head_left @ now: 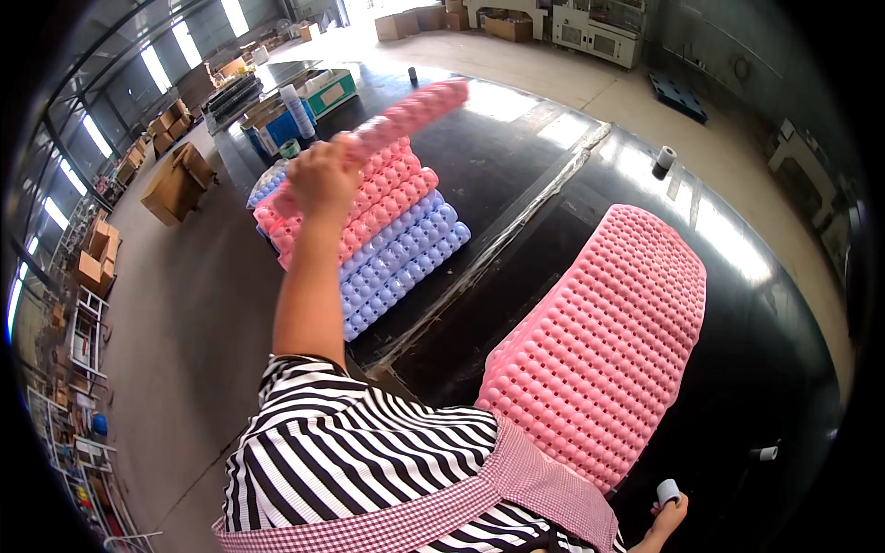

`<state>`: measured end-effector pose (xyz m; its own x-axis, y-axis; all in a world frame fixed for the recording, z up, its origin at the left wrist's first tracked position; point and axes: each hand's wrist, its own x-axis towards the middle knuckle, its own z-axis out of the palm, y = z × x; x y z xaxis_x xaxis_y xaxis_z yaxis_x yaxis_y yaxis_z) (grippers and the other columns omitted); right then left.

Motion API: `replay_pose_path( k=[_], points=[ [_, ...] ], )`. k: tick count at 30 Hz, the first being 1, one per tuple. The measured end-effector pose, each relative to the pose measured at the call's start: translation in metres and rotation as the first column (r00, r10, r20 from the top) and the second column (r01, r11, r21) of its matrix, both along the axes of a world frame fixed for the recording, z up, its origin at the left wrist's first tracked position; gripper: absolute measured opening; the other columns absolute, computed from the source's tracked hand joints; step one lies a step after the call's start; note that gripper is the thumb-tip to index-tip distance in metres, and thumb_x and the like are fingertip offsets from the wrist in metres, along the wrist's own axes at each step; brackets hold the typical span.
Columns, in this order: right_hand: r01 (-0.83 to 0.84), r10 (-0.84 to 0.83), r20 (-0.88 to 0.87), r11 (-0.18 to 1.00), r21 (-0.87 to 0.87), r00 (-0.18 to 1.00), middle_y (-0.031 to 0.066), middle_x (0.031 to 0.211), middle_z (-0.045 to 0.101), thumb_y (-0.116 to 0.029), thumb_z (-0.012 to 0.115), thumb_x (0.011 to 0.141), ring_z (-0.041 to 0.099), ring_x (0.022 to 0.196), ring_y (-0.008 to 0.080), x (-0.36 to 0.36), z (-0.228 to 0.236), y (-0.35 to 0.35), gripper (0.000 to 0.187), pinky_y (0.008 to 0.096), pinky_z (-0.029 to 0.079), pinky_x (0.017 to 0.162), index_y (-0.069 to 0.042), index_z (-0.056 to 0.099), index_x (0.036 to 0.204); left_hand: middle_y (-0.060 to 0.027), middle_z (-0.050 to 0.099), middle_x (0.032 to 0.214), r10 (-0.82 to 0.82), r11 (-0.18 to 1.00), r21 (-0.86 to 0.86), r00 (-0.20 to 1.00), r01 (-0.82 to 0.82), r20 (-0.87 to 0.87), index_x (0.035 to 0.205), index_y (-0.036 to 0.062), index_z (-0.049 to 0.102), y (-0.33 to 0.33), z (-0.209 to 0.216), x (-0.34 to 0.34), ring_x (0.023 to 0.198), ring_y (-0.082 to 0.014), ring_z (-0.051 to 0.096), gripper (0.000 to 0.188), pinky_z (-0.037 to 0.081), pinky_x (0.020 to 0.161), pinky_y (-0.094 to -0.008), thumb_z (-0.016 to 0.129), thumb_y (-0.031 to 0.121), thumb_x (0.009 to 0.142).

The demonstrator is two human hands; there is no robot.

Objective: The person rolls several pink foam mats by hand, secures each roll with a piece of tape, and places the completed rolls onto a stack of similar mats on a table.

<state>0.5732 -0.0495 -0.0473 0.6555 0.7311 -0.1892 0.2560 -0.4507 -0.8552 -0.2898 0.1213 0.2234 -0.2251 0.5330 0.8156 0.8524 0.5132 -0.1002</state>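
Observation:
My left hand [323, 180] is closed round a folded or rolled pink bubble mat [415, 115], blurred by motion. It is raised over a stack of folded mats at the far left of the table, with pink mats [392, 198] on top and blue mats [406, 267] below. A larger pink bubble mat [608, 341] lies spread on the table in front of me, to the right. Low at the right, my right hand [671, 518] grips a small white roll [667, 491] beside the table edge.
On the black table [516, 249], a silvery seam runs between stack and spread mat. Small white rolls stand at the far edge [666, 158] and lie at right [765, 453]. Behind the stack are a green box [330, 92] and a clear-wrapped roll [297, 112]. Cardboard boxes [180, 182] stand left.

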Motion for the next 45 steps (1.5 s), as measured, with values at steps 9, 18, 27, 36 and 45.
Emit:
replay_pose_path(
  k=[9,18,27,36,45],
  points=[
    [0.328,-0.319,-0.194,0.944,0.017,0.928,-0.0003,0.071,0.06,-0.027,0.057,0.101,0.052,0.053,0.0058,0.016,-0.001,-0.004,0.024,0.0179,0.037,0.045,-0.007,0.069,0.096,-0.0035,0.064,0.136,0.21,0.954,-0.274,0.922,-0.121,0.324,0.128,0.0283,0.07,-0.016,-0.034,-0.112,0.133,-0.0301,0.054,0.035,0.031,0.112,-0.0576,0.067,0.036,0.094],
    [0.489,-0.454,-0.192,0.843,0.222,0.87,0.0061,0.097,0.069,-0.024,0.065,0.101,0.062,0.073,0.0103,-0.061,0.014,-0.001,0.046,0.0231,0.046,0.06,-0.002,0.052,0.139,-0.0178,0.071,0.114,-0.524,0.748,0.106,0.484,0.655,0.701,0.114,0.001,0.072,-0.043,-0.124,0.034,0.111,-0.0339,0.066,0.025,0.051,0.099,-0.0385,0.07,0.009,0.091],
    [-0.367,0.4,0.438,0.916,-0.16,0.805,0.0357,0.156,0.034,-0.037,0.068,0.095,0.031,0.148,0.0466,-0.196,-0.012,0.006,0.085,0.0518,0.023,0.124,0.012,0.03,0.153,-0.0257,0.011,0.17,-0.168,0.438,-0.33,0.437,0.836,0.884,0.161,-0.0059,0.015,-0.099,-0.243,0.283,0.159,-0.0418,0.006,0.097,0.007,0.123,-0.0646,0.066,0.042,0.095],
    [-0.374,0.181,0.646,0.911,0.175,0.741,0.0313,0.15,0.045,-0.028,0.077,0.09,0.042,0.142,0.0438,-0.228,0.033,0.008,0.071,0.0504,0.033,0.118,0.011,0.046,0.14,-0.0246,0.038,0.159,-0.487,0.526,-0.146,0.437,0.838,0.756,0.15,-0.0057,0.043,-0.104,-0.246,0.285,0.15,-0.0422,0.03,0.077,0.021,0.122,-0.0579,0.073,0.026,0.087],
    [-0.282,0.308,-0.733,0.945,0.164,0.606,0.0146,0.109,0.075,-0.011,0.059,0.104,0.073,0.097,0.0233,-0.191,0.083,0.032,0.024,0.0384,0.061,0.085,0.006,0.066,0.12,-0.0107,0.071,0.114,0.085,0.605,0.379,-0.53,0.7,0.844,0.133,-0.0028,0.06,-0.085,-0.204,0.273,0.095,-0.0179,0.069,0.041,0.058,0.083,-0.033,0.07,0.01,0.095]
  ],
)
